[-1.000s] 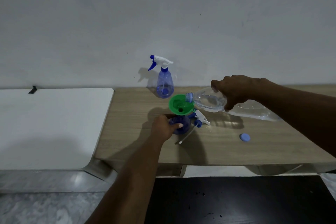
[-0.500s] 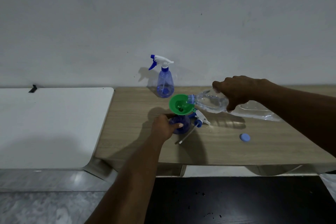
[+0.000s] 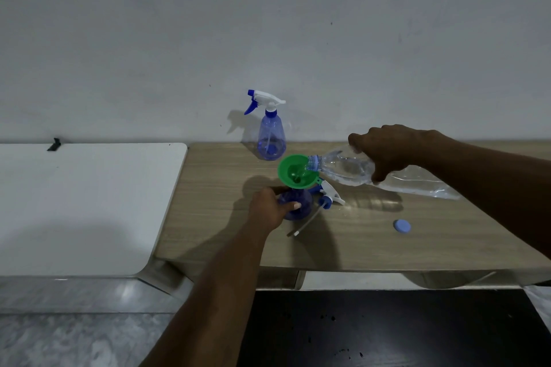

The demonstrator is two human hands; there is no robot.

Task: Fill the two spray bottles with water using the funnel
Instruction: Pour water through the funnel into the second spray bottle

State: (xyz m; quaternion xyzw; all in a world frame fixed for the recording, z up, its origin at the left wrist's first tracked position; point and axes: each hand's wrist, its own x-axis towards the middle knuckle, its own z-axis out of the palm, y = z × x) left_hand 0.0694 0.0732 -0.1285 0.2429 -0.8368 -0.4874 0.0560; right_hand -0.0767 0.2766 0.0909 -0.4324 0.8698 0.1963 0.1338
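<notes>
Tipping the clear water bottle (image 3: 343, 170) almost level with the right hand (image 3: 390, 152), fingers wrapped over it, long axis left-right, mouth pointing left into the green funnel (image 3: 295, 171). Gripping the upright open spray bottle (image 3: 295, 202) beneath, mid-table, with the left hand (image 3: 269, 208), fingers curled round it. Behind, by the wall: second spray bottle (image 3: 270, 140), upright, nozzle leftward.

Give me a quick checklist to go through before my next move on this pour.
1. The funnel sits in the near spray bottle: ok.
2. The left hand grips that bottle: ok.
3. The water bottle, held tilted by the right hand, has its mouth over the funnel's bowl: ok.
4. Fill level in the near spray bottle: cannot tell, hand and funnel hide it.
5. The removed sprayer head lies on the table beside the bottle: ok.
6. The far spray bottle is opened for filling: not ok, its head is on.
</notes>
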